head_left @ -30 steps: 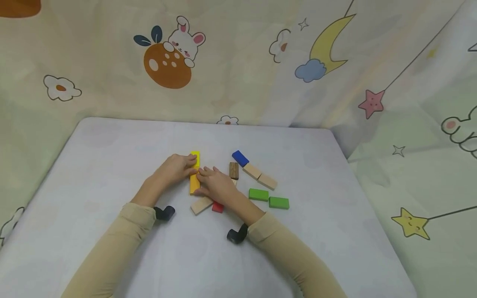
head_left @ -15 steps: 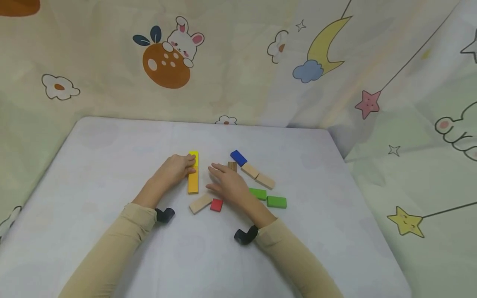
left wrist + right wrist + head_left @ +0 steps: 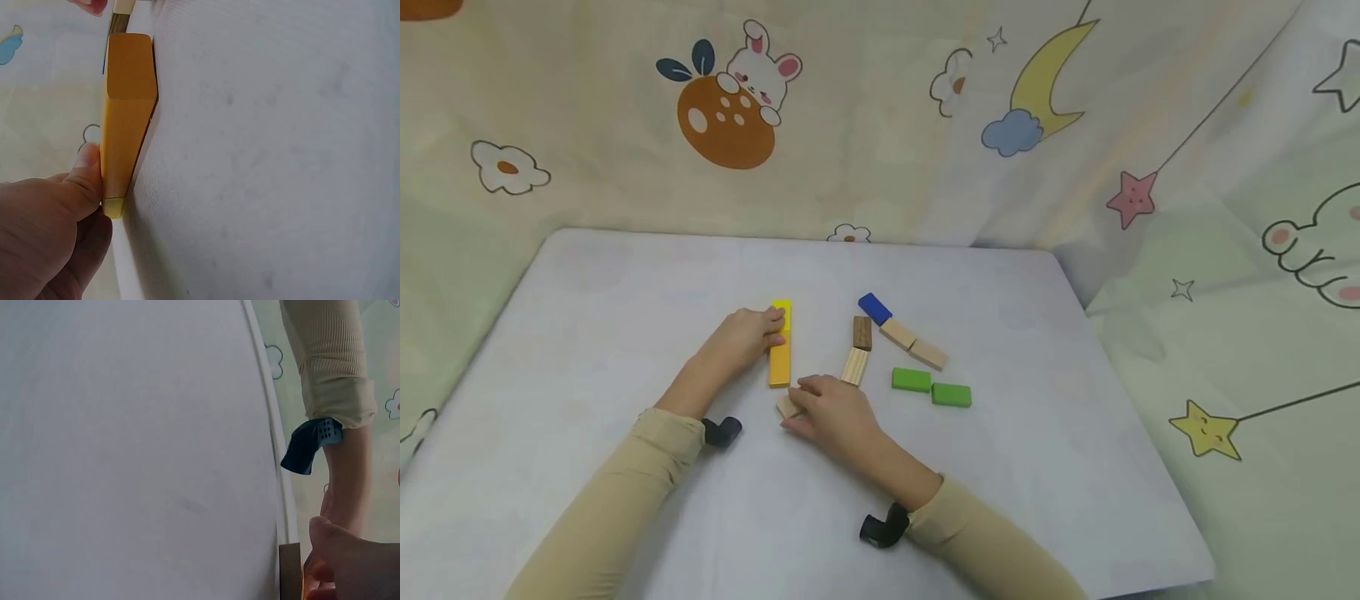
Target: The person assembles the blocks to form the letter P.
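Since half a second ago, the right hand (image 3: 835,417) has been moving nearer and a bit to the left, and now it is reaching over the pale, plain wooden block (image 3: 786,407). The left hand (image 3: 733,343) is staying about where it was, beside the bright yellow painted block (image 3: 786,321).

To do this bit well, the right hand should be going slowly, keeping low, and squeezing softly on the two long sides, so the pale block is staying flat on the white table (image 3: 1000,467). The left hand should be pressing only lightly, so its blocks are not getting bumped.

The pale block is lying just left of the right palm, with its left end poking out between the thumb and the fingers. The fingers are bending over it; I cannot tell if they are pinching it yet. It is also resting just nearer than the long orange painted block (image 3: 780,367), which is lining up end to end with the yellow one. The left hand is coming in from the left, its fingertips touching the yellow block; I cannot tell if they are pinching or only pressing. Farther right, a dark brown wooden block (image 3: 862,333) is lying well apart from the left hand.
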`<state>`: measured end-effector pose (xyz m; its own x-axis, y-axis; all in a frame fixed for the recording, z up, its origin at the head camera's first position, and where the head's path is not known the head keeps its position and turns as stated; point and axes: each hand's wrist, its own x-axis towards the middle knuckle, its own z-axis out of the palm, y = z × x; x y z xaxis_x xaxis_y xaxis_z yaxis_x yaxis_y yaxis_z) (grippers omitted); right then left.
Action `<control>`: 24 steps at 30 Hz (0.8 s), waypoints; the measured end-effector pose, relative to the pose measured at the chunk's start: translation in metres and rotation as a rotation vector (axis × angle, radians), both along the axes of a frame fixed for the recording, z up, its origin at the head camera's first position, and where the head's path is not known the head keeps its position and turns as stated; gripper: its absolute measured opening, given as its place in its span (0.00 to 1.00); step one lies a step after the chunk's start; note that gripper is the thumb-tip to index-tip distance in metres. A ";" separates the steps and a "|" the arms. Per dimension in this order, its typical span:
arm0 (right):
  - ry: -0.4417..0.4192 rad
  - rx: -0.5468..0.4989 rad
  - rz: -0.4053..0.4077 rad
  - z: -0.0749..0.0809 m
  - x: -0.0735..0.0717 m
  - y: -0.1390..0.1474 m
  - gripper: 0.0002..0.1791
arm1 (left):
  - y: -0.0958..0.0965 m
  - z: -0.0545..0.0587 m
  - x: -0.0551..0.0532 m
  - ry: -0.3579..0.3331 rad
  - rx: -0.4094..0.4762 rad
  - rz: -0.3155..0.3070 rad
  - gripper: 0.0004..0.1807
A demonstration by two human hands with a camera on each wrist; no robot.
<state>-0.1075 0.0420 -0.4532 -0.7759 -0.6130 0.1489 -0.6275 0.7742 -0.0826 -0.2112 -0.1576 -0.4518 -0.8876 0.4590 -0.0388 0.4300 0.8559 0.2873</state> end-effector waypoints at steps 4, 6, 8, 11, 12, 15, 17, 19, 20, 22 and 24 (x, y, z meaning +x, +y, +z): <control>0.025 0.034 -0.015 -0.003 0.005 -0.005 0.22 | -0.004 0.000 0.004 -0.011 0.014 0.011 0.24; 0.022 0.038 -0.033 -0.004 0.006 -0.006 0.22 | -0.006 -0.001 0.007 -0.022 0.020 0.020 0.24; 0.011 0.030 -0.056 -0.005 0.008 -0.007 0.20 | -0.008 -0.002 0.010 -0.040 0.030 0.032 0.24; -0.015 0.011 -0.088 -0.006 0.009 -0.008 0.18 | -0.011 -0.003 0.015 -0.050 0.044 0.047 0.25; -0.027 0.007 -0.097 -0.005 0.009 -0.008 0.17 | -0.012 -0.003 0.017 -0.047 0.049 0.049 0.25; -0.075 -0.001 -0.129 -0.004 0.008 -0.007 0.17 | -0.013 -0.003 0.021 -0.041 0.057 0.060 0.25; -0.113 0.002 -0.159 -0.003 0.004 -0.006 0.17 | -0.014 -0.003 0.024 -0.046 0.059 0.065 0.25; -0.149 0.002 -0.189 -0.002 0.000 -0.005 0.16 | -0.013 -0.002 0.027 -0.058 0.066 0.073 0.25; -0.167 0.000 -0.204 -0.001 -0.003 -0.004 0.16 | -0.013 -0.001 0.029 -0.065 0.070 0.078 0.25; -0.192 0.005 -0.225 0.000 -0.009 -0.002 0.16 | -0.013 -0.001 0.032 -0.065 0.073 0.077 0.25; -0.211 0.004 -0.234 0.002 -0.015 0.000 0.16 | -0.012 0.000 0.035 -0.058 0.083 0.078 0.25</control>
<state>-0.1224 0.0418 -0.4516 -0.9095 -0.4145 -0.0327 -0.4016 0.8962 -0.1887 -0.1763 -0.1694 -0.4518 -0.9182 0.3922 -0.0564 0.3432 0.8585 0.3811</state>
